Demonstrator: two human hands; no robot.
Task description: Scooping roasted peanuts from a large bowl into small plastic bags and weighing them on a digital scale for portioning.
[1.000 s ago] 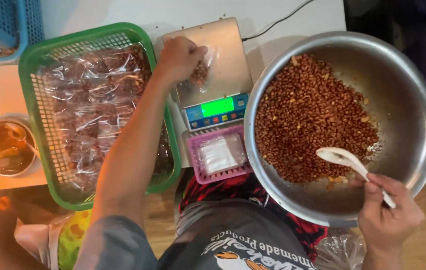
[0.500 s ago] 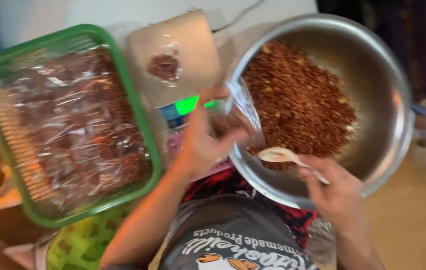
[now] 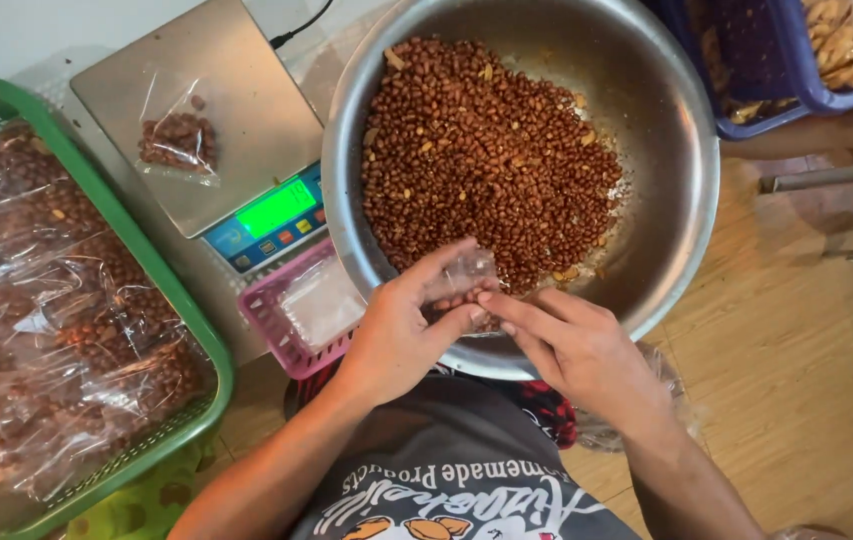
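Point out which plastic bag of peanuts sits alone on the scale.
The small clear bag on the steel scale platform, lying flat and apart. The others are piled in the green basket, and one is held by both hands over the bowl.

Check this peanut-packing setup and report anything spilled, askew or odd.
Nothing stands out. The peanuts stay inside the steel bowl, one small filled bag lies on the scale, and both hands, left hand and right hand, hold a clear bag at the bowl's rim.

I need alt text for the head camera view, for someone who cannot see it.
Two bare hands, left hand and right hand, hold a small clear bag over the near rim of a large steel bowl of roasted peanuts. A filled bag lies on a digital scale beside a green basket.
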